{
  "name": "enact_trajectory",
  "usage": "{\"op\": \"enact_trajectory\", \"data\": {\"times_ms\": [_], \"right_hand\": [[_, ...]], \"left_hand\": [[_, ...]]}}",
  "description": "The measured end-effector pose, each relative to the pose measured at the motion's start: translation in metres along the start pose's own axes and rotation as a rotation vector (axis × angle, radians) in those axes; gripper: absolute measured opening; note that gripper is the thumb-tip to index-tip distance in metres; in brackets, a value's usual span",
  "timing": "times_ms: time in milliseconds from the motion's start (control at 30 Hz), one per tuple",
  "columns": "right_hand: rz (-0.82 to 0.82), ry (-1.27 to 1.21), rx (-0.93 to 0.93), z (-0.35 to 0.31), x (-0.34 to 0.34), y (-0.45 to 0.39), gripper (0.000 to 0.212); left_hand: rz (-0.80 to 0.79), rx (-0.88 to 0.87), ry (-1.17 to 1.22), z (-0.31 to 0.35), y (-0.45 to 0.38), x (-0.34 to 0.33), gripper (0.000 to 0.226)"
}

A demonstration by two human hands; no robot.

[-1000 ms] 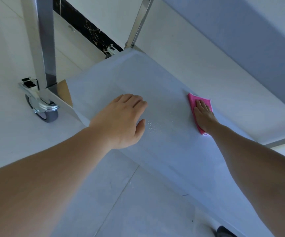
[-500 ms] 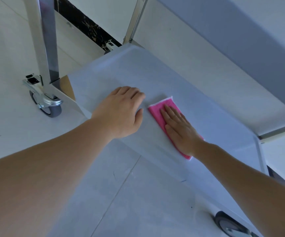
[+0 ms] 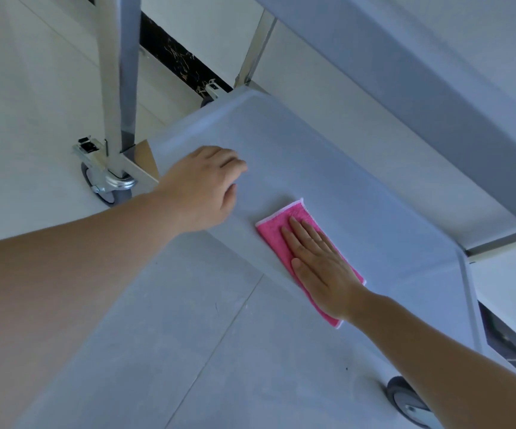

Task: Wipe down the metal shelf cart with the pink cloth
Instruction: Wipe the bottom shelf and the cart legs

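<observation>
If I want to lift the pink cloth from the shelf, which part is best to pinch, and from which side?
Pinch the far short edge of the pink cloth, coming from above at the far side. It lies flat on the lower shelf, and the right hand covers its near half; only that end is free.

A single head-worn view looks steeply down and forward from above the person's arms, close to the work and wide in angle, so straight edges bend toward the frame borders. Both forearms enter from the bottom corners and reach toward the middle, where the cart's lower shelf (image 3: 327, 168) runs diagonally from upper centre to lower right. The upper shelf's underside (image 3: 420, 72) crosses the upper right, very near the lens. A cart post (image 3: 120, 72) rises out of the top edge at upper left, above a caster (image 3: 108, 184). The tiled floor (image 3: 188, 351) fills the lower centre and left.
</observation>
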State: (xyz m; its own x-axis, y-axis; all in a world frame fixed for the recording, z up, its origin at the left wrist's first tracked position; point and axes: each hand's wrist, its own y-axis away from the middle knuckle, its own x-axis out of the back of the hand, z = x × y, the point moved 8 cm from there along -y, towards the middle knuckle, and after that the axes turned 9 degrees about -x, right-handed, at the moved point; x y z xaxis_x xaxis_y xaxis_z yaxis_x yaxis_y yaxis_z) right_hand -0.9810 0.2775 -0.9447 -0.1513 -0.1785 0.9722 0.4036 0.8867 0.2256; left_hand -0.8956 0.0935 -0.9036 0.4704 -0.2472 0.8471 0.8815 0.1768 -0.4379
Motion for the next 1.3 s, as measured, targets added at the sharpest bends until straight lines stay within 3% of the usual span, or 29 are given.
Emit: {"op": "enact_trajectory", "data": {"times_ms": [100, 333, 633, 867, 1133, 1300], "right_hand": [[-0.004, 0.001, -0.023, -0.002, 0.004, 0.001, 0.052], [-0.009, 0.026, -0.022, -0.017, 0.011, -0.009, 0.051], [0.053, 0.043, 0.087, 0.004, 0.022, -0.067, 0.049], [0.150, 0.006, -0.085, 0.063, 0.040, -0.137, 0.048], [0.141, -0.011, -0.431, 0.145, 0.052, -0.198, 0.050], [0.090, 0.089, -0.503, 0.160, 0.054, -0.227, 0.051]], "left_hand": [[0.000, 0.073, -0.055, -0.025, 0.021, 0.007, 0.033], [-0.023, 0.057, -0.054, -0.025, 0.023, 0.004, 0.030], [-0.084, -0.035, -0.163, -0.034, 0.009, -0.004, 0.060], [0.000, -0.034, -0.156, -0.034, 0.013, -0.003, 0.054], [0.004, -0.013, -0.136, -0.034, 0.015, -0.001, 0.056], [-0.014, 0.002, -0.133, -0.033, 0.016, 0.000, 0.056]]}}
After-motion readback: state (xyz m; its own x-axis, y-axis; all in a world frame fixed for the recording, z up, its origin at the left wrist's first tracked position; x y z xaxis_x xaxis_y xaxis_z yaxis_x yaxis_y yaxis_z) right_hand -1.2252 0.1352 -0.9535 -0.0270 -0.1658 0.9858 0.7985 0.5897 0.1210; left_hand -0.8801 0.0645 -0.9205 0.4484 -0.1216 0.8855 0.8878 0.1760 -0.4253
